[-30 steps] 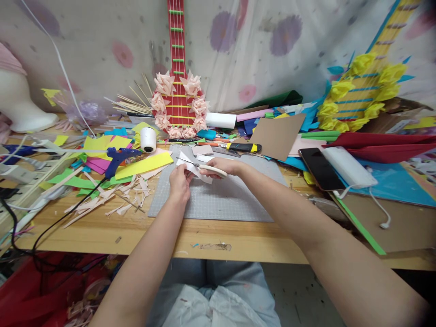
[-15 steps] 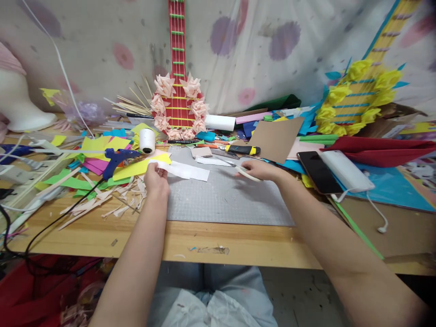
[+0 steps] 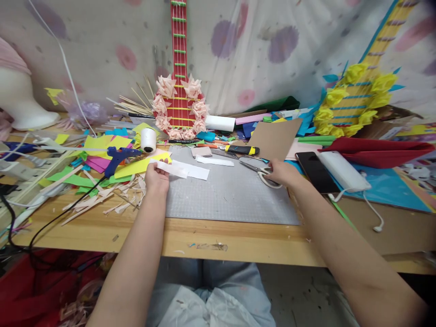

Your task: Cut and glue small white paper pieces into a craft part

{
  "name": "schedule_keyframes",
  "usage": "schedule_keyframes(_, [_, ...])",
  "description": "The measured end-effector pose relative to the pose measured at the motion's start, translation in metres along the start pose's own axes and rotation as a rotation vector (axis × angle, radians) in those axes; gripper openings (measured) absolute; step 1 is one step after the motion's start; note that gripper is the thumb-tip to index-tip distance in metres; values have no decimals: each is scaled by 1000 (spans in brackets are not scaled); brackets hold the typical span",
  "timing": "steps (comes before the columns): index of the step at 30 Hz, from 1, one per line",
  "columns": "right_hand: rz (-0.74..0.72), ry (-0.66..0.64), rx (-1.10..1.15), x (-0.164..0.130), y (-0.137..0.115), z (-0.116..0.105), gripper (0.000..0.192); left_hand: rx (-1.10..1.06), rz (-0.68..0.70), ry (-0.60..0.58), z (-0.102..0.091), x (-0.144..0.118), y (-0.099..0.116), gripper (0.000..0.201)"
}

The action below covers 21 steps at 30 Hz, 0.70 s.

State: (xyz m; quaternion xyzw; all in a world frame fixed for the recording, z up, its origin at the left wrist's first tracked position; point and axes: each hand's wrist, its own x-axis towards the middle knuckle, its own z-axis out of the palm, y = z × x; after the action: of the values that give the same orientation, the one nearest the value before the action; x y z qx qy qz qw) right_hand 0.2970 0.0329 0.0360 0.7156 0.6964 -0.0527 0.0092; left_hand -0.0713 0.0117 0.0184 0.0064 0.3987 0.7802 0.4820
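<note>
**Bench check: paper strip in L hand, scissors under R hand**

L hand [image 3: 156,175]: fingers pinched on the near end of a white paper strip [image 3: 185,169]; strip runs off toward 3 o'clock and lies flat on the grey cutting mat [image 3: 225,200], at the mat's 10 o'clock corner.

R hand [image 3: 283,173]: resting on the handles of the scissors [image 3: 260,170] at the mat's 2 o'clock edge. Blades point to 9 o'clock and lie on the mat. Fingers curled over the loops; cannot tell if actually gripped or just laid on.

Hands well apart, mat bare between them.

Surroundings: second white strip [image 3: 214,161] at the mat's 12 o'clock, just beyond the held one. Yellow/black utility knife [image 3: 242,149] beyond that. Blue glue gun [image 3: 117,158] and white thread spool [image 3: 148,140] at 10–11 o'clock of L hand, on coloured paper offcuts. Pink trimmings [image 3: 112,200] scattered at L hand's 8 o'clock. Phone [image 3: 315,171] and white power bank [image 3: 342,170] just at 3 o'clock of R hand. Red paper guitar [image 3: 179,104] w/ pink flowers stands at 12 o'clock against the wall; yellow-flowered one [image 3: 357,97] at 2 o'clock.
</note>
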Motion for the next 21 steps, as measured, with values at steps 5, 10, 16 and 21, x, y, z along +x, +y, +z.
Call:
schedule_keyframes(5, [-138,123,189,-7,-57,-12,16,-17,-10,17,0,3,1,10])
schedule_keyframes(10, [-375,-53,481,1,-140,4,37,-59,-23,26,0,5,3,9])
schedule_keyframes(16, [-277,-139,344,15,-198,11,72,-101,-46,30,-1,6,6,8])
schedule_keyframes(21, [-191,-268,361,20,-207,12,64,-114,-56,12,0,4,7,8])
